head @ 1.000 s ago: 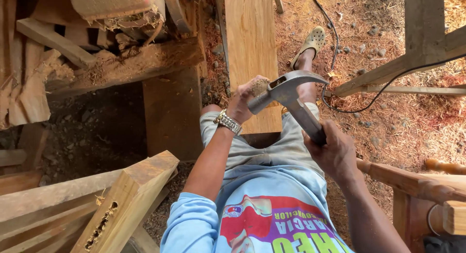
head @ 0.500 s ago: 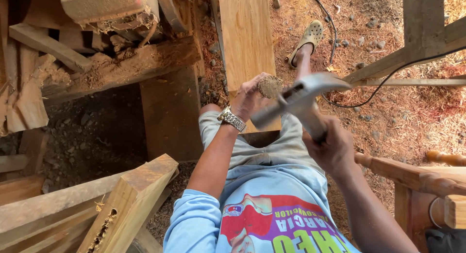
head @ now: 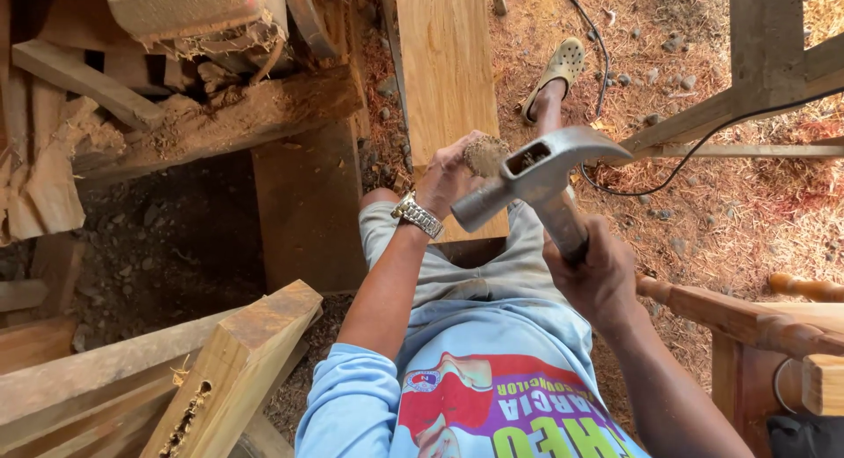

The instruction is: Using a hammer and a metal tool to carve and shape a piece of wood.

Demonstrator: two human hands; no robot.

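light-blue sleeve, metal wristwatch, grey shorts

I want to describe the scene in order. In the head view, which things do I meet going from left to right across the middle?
Dark dirt floor → wristwatch → left hand → round wooden piece → hammer → right hand → black cable.

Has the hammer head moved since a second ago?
Yes. The hammer head has risen and drifted right in the head view: it sat below the plank's near end, beside the left hand, and now overlaps the plank's right edge.
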